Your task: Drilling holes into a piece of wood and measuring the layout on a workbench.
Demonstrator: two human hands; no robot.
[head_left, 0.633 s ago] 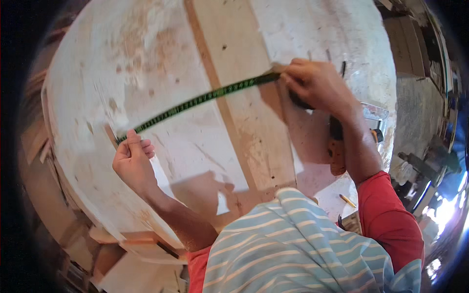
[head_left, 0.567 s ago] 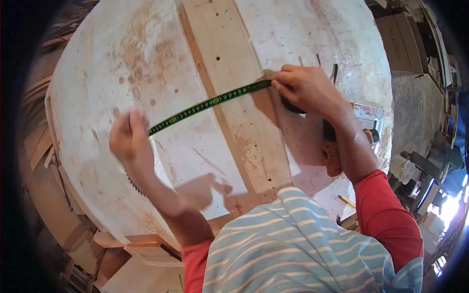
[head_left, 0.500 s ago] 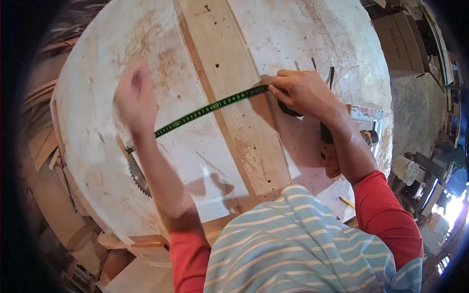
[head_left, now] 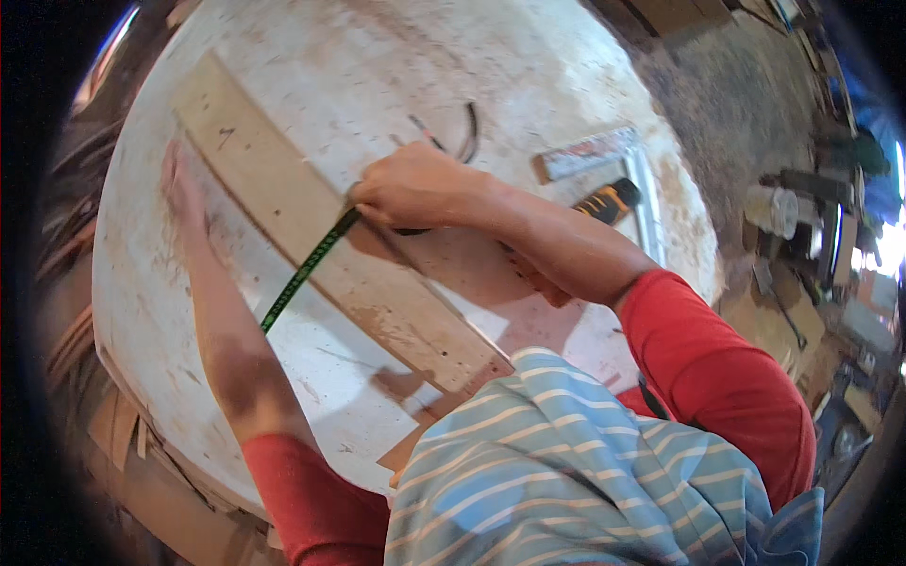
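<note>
Pinching green tape (head_left: pixel 307 269) — right hand (head_left: pixel 411 189) fingers clamped; left hand (head_left: pixel 184 193) blurred, grip unclear.

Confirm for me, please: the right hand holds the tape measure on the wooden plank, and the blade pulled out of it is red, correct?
Not quite. The head view shows the right hand on the tape measure over the wooden plank, but the blade is green, not red.
</note>
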